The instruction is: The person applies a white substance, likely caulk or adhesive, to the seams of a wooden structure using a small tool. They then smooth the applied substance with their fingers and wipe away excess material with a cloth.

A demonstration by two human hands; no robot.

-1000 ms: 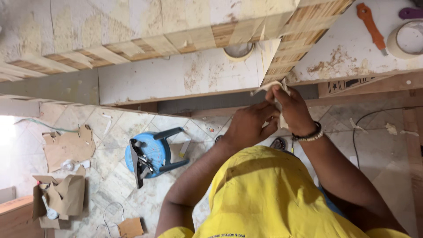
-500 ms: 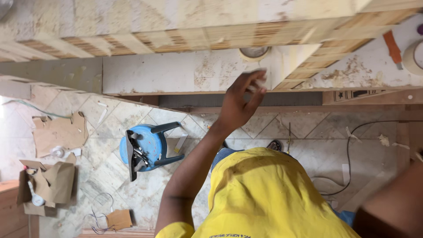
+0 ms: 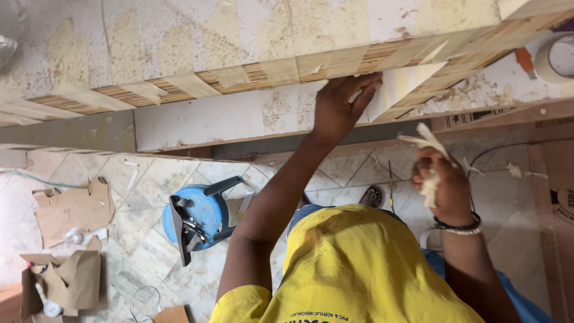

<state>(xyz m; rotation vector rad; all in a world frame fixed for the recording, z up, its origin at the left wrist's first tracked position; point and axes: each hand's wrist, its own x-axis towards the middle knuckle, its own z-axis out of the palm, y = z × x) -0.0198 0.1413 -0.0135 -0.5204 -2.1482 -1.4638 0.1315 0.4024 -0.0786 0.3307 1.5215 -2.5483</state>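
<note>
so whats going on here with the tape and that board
A person in a yellow shirt is working at a long board edge covered in strips of masking tape. The left hand presses on a pale strip of tape at the board's edge. The right hand, wearing a wrist bracelet, holds a crumpled wad of peeled tape away from the board. A roll of tape lies on the surface at upper right, and a blue stool stands on the tiled floor.

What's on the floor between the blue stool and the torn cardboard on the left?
In the head view, only bare tiled floor lies between the blue stool and the torn cardboard.
</note>
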